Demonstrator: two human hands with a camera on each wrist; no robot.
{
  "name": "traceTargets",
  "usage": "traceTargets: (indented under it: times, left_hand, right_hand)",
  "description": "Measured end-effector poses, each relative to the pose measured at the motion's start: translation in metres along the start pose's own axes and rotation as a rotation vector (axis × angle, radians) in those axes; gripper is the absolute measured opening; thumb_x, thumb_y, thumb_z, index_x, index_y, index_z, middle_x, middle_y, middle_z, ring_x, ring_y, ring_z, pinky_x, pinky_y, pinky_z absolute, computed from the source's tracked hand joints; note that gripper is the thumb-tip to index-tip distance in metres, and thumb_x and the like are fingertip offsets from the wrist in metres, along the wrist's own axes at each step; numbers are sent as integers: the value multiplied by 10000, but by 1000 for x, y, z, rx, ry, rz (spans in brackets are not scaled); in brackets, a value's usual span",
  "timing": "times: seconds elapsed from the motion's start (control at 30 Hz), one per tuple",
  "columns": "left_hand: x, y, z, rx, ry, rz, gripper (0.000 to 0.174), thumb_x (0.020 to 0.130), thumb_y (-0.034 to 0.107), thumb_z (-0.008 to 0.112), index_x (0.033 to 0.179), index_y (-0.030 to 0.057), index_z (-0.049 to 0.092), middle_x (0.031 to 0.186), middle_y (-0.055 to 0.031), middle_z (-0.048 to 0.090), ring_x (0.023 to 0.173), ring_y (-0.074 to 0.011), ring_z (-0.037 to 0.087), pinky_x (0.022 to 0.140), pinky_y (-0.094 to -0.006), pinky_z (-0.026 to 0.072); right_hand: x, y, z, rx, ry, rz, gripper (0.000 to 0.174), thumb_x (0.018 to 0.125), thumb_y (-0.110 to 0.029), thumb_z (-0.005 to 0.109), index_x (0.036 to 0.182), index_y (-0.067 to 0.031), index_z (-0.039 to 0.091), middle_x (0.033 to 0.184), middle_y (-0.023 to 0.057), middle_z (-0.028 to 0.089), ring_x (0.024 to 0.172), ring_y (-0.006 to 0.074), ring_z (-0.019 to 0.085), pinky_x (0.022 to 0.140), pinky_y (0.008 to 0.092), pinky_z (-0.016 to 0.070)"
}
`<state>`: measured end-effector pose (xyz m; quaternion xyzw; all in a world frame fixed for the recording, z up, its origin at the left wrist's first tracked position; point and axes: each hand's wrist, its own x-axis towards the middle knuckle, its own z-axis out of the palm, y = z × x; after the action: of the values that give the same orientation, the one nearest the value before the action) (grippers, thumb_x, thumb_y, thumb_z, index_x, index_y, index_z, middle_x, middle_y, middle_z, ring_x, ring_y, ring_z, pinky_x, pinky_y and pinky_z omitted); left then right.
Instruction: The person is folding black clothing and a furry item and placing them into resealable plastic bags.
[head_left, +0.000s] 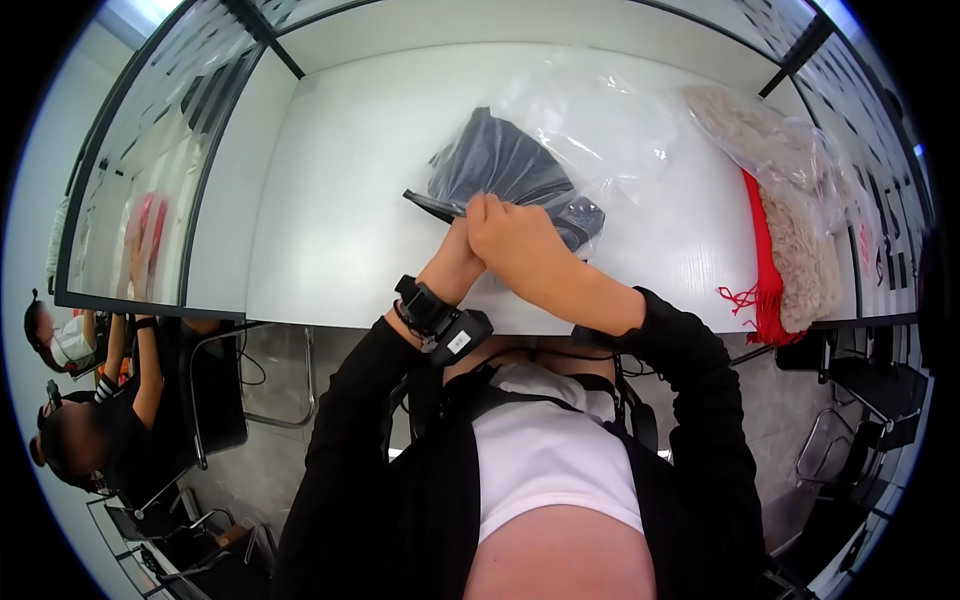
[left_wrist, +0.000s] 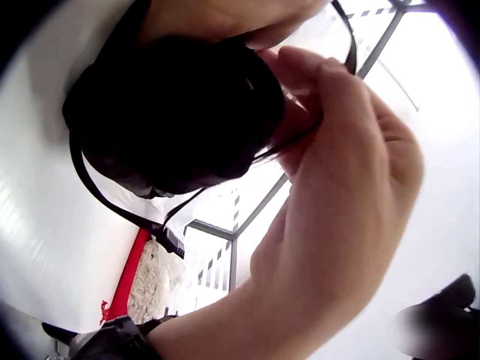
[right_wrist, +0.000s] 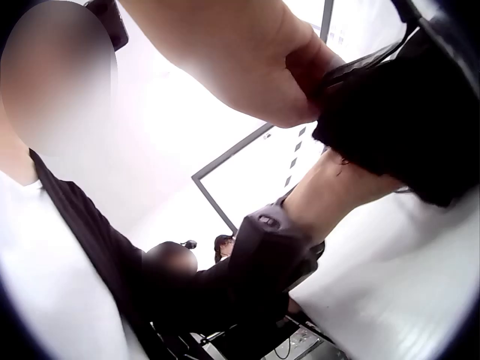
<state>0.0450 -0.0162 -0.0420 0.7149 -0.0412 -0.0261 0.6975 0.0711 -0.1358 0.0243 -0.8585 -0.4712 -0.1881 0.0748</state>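
A dark, pleated fabric bundle [head_left: 500,160] fans out on the white table, and a flat black strip juts from its left side. My right hand [head_left: 525,245] crosses over my left, fingertips pinching the bundle at its gathered near edge. In the left wrist view, the right hand [left_wrist: 337,157] has thumb and fingers bent together beside a thin black strap [left_wrist: 112,202] that loops off the bundle. The left hand [left_wrist: 225,16] grips the bundle from the other side. In the head view, its fingers are mostly hidden behind the right hand.
Clear plastic wrapping [head_left: 600,110] lies behind the bundle. At the right, a bagged beige fluffy textile [head_left: 800,250] lies by a red fringed cloth [head_left: 765,260]. Partitions [head_left: 225,200] border the table. Another person [head_left: 110,430] sits to the left.
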Motion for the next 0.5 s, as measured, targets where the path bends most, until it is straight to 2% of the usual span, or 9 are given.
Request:
traceTargets:
  times: [0.07, 0.13, 0.17, 0.2, 0.27, 0.3, 0.33, 0.43, 0.5]
  left_hand:
    - [-2, 1, -2, 478, -73, 284, 331, 939, 225, 378, 1228, 66, 346, 1181, -40, 450, 1084, -169, 467, 887, -307, 417]
    - [7, 8, 1, 498, -76, 329, 297, 937, 227, 379, 1188, 68, 386, 1131, -48, 483, 1043, -173, 493, 871, -312, 430]
    - [12, 15, 5, 377, -42, 257, 283, 937, 228, 380, 1169, 68, 407, 1105, -52, 500, 1022, -175, 506, 863, -315, 437]
    - [16, 26, 12, 51, 34, 75, 270, 936, 228, 381, 1149, 69, 427, 1080, -56, 516, 1001, -176, 519, 855, -318, 443]
    - [26, 36, 21, -546, 219, -194, 252, 934, 230, 383, 1110, 71, 467, 1030, -64, 550, 959, -180, 546, 839, -323, 456]
    - [33, 34, 23, -749, 279, -250, 246, 933, 231, 384, 1090, 71, 487, 1005, -68, 566, 938, -182, 559, 831, -325, 463]
    - [46, 5, 11, -968, 182, -220, 260, 931, 230, 392, 1103, 62, 491, 1037, -85, 565, 959, -210, 557, 867, -335, 460]
    - [47, -2, 7, -1148, 242, -322, 305, 928, 168, 404, 1203, 41, 438, 1198, -110, 487, 1096, -214, 490, 935, -332, 431]
    - [41, -5, 10, -1081, 245, -235, 278, 924, 156, 406, 1169, 38, 464, 1209, -104, 481, 1104, -215, 484, 929, -336, 436]
  right_hand:
    - [-6, -6, -3, -18, 7, -8, 334, 548, 2, 613, 862, 48, 510, 756, 119, 535, 665, 182, 598, 476, 241, 478]
    - [-10, -9, -5, -30, 1, 29, 336, 545, -4, 617, 858, 44, 507, 785, 130, 535, 699, 177, 593, 478, 230, 475]
    - [-12, -10, -6, -37, -2, 49, 337, 543, -6, 620, 857, 41, 506, 800, 135, 534, 715, 175, 590, 479, 225, 473]
    - [-14, -10, -8, -32, -43, 109, 319, 566, -25, 616, 865, 16, 512, 863, 128, 536, 804, 198, 574, 574, 252, 486]
    - [-21, 1, -4, -39, 112, 185, 309, 587, -39, 611, 881, -6, 519, 896, 111, 537, 848, 219, 559, 652, 283, 478]
    - [-25, 8, -1, -44, 191, 222, 305, 597, -46, 609, 888, -16, 523, 913, 103, 538, 870, 230, 551, 691, 299, 474]
    - [-32, 14, -1, -108, 220, 278, 295, 634, -59, 594, 919, -38, 524, 950, 87, 535, 897, 247, 537, 753, 331, 451]
    - [-52, 36, -4, -232, 259, 362, 226, 655, -79, 560, 871, -34, 515, 904, 92, 513, 780, 200, 508, 630, 277, 444]
    - [-69, 44, -5, -205, 83, 461, 255, 660, -52, 564, 910, -30, 519, 977, 99, 519, 832, 228, 530, 669, 309, 463]
